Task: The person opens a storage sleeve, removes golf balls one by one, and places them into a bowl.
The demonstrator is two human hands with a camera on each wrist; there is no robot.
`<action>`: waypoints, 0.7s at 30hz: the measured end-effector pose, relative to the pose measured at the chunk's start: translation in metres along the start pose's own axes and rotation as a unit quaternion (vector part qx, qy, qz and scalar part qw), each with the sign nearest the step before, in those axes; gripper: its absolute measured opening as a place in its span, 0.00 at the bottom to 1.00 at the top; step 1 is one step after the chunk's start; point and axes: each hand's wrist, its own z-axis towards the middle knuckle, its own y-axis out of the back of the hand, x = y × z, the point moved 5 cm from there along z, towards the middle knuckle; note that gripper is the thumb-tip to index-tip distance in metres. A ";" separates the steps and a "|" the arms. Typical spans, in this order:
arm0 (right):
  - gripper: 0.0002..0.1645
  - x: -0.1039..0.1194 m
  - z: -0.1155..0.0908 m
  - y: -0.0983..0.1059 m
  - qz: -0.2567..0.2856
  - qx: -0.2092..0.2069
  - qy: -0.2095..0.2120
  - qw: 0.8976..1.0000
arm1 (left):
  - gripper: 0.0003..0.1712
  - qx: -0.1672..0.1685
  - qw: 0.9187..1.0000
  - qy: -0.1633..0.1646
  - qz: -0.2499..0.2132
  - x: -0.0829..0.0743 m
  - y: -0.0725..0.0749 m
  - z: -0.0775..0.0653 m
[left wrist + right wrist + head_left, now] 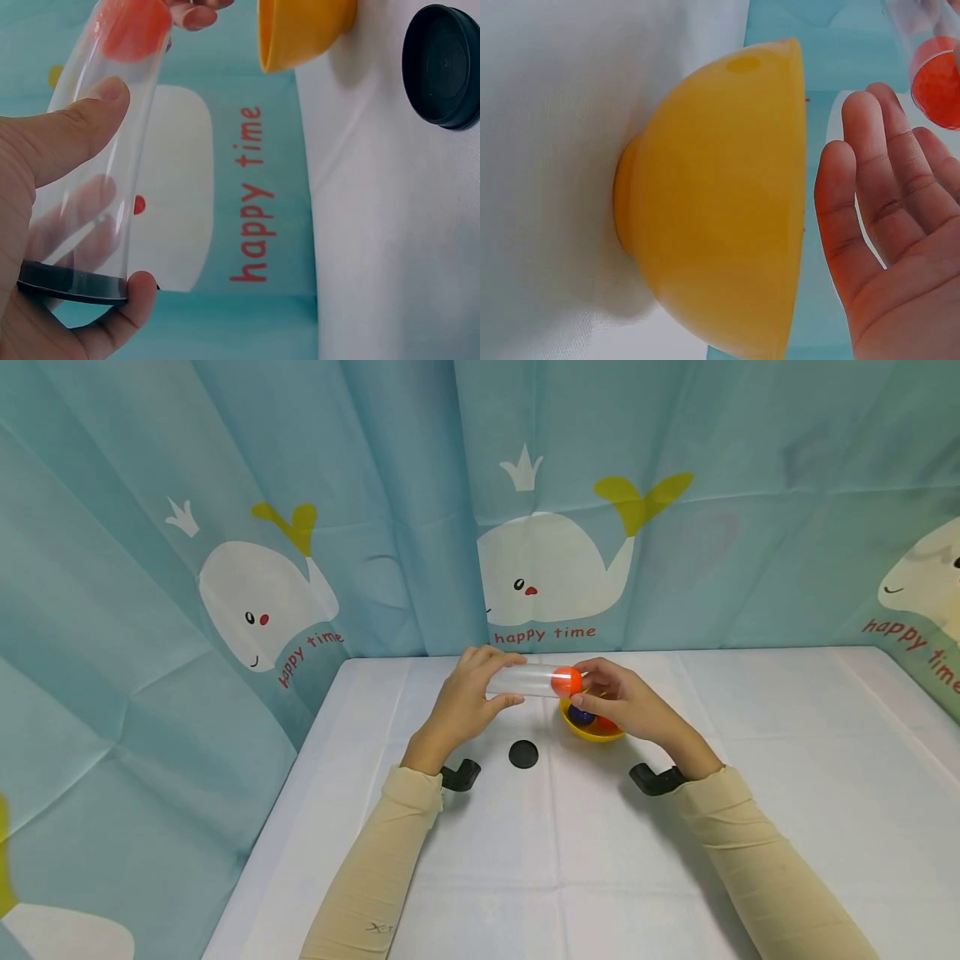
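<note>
My left hand (468, 693) grips a clear tube (525, 680), thumb on one side and fingers round the other. A black cap (71, 283) closes the tube's near end in the left wrist view. At the opposite end, an orange ball (566, 682) sits in the mouth, part of it bulging past the rim in the right wrist view. My right hand (626, 697) has thumb and index finger at this ball; its other fingers (866, 142) extend loosely. Below that hand is a yellow bowl (720, 202) holding a dark blue ball (581, 715) and a red-orange ball (606, 724).
A loose black lid (523, 754) lies on the white tablecloth (510, 877), in front of the tube. Behind the table hangs a blue curtain (420, 527) with whale prints. A black camera mount (460, 775) sticks out from the left wrist, another (654, 779) from the right.
</note>
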 end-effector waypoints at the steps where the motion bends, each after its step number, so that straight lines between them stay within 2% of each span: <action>1: 0.26 0.000 0.000 0.000 0.003 0.000 0.001 1.000 | 0.31 -0.001 1.000 0.000 -0.001 0.000 0.000 0.000; 14: 0.26 -0.003 -0.001 0.002 0.032 0.009 -0.018 0.999 | 0.31 -0.005 1.000 0.001 -0.002 0.001 0.000 0.000; 21: 0.26 -0.002 -0.001 0.002 0.029 0.009 -0.022 0.999 | 0.30 -0.001 1.000 0.005 -0.002 0.002 0.000 0.000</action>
